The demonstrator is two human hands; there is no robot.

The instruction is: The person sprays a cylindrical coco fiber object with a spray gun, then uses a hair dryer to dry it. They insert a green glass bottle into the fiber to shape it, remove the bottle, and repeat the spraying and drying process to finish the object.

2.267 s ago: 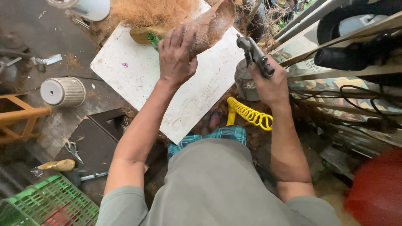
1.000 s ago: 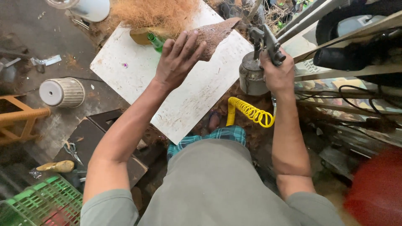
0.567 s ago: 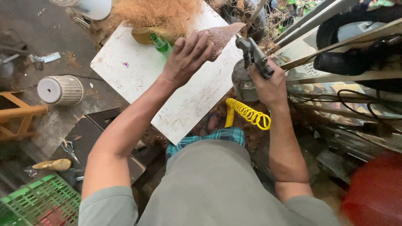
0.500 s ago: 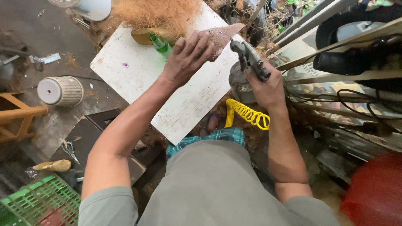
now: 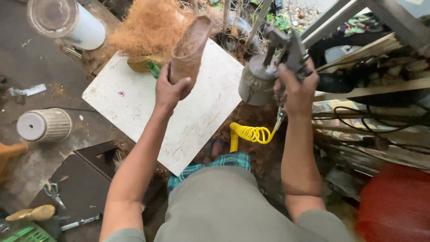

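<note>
Head view is showing two hands working: the left hand is gripping one brown husk piece above one white board; the right hand is clutching one spray gun.

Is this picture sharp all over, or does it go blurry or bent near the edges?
Head view: soft, even daylight, no hard shadows or glare. The left hand on the brown husk piece and the right hand on the spray gun look fairly sharp. The red shape at lower right is smeared; wide-lens stretching shows at the edges.
</note>
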